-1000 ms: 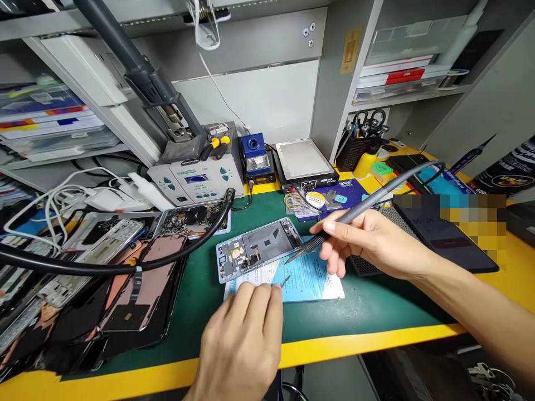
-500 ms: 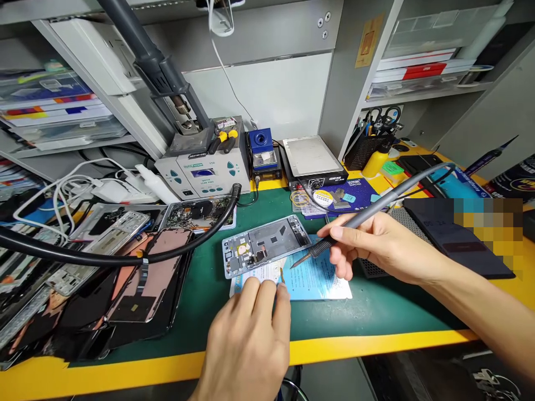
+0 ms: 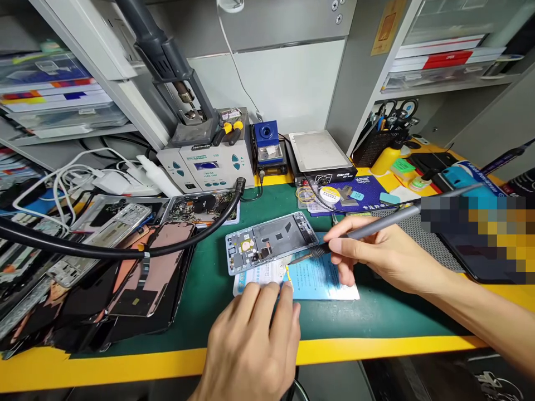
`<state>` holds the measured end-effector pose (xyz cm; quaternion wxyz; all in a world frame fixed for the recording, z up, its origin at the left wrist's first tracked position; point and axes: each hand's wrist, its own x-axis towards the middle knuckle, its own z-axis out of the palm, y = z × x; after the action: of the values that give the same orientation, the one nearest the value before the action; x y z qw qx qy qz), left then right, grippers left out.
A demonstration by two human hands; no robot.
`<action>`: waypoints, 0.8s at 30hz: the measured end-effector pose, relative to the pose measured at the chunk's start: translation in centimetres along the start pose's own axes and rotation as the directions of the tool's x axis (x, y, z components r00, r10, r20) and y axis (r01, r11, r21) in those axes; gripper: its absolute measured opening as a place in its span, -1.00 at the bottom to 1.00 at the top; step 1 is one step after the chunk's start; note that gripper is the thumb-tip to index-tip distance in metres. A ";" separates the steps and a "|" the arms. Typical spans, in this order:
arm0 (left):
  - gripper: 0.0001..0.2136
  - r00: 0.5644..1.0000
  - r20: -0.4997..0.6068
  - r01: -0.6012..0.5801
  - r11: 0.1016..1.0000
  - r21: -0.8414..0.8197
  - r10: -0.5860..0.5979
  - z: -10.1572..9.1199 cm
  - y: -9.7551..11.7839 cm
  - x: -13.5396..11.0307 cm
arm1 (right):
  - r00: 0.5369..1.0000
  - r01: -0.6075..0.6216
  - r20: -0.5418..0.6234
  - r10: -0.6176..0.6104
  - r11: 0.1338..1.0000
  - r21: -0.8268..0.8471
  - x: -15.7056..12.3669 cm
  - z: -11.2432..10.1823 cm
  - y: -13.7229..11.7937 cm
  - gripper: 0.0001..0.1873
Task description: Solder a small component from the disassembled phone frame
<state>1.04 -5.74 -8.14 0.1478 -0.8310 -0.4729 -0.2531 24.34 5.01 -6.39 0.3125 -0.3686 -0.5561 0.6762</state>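
Observation:
An opened phone frame (image 3: 271,240) lies on the green mat (image 3: 209,301), partly over a blue and white card (image 3: 317,278). My right hand (image 3: 376,253) is closed like a pen grip on a grey soldering iron (image 3: 376,223), and the iron's tip sits near the frame's lower edge. My left hand (image 3: 254,340) is in the foreground with its fingers pinched on a small thin yellowish piece (image 3: 287,274), held upright just below the frame and close to the iron's tip.
A hot air station (image 3: 209,164) with its black hose (image 3: 104,248) stands behind. A pile of phone screens and back covers (image 3: 104,267) fills the left. A heating plate (image 3: 320,156), a blue mat (image 3: 355,195), a pen holder (image 3: 378,145) and a dark phone (image 3: 480,250) lie right.
The view has shifted a little, so everything sits lower and to the right. The iron's tip has come closer to the frame's edge and to the small piece in my left fingers.

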 end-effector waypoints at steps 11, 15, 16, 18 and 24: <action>-0.81 0.998 -0.002 0.059 0.997 -0.058 -0.059 0.3 0.4 -0.9 | 0.998 -0.045 -0.042 0.040 0.994 -0.102 -0.1 0.2 0.3 -0.71; -0.80 0.998 -0.002 0.066 0.993 -0.098 -0.067 0.5 0.2 -0.9 | 0.998 -0.042 -0.041 0.036 0.988 -0.151 -0.3 0.3 0.1 -0.71; -0.80 0.998 -0.006 0.066 0.993 -0.101 -0.066 0.6 0.2 -0.9 | 0.998 -0.044 -0.044 0.038 0.986 -0.164 -0.3 0.3 0.1 -0.71; -0.81 0.998 -0.006 0.062 0.993 -0.103 -0.063 0.8 0.1 -0.9 | 0.998 -0.051 -0.051 0.043 0.982 -0.182 -0.4 0.4 0.0 -0.71; -0.78 0.999 -0.009 0.030 0.992 -0.120 -0.031 0.8 0.0 -1.0 | 0.997 -0.063 -0.057 0.053 0.982 -0.180 -0.3 0.5 0.0 -0.67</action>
<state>0.80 -6.05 -9.41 0.0964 -0.8296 -0.4687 -0.2879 24.08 4.54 -6.31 0.2723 -0.4291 -0.5961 0.6217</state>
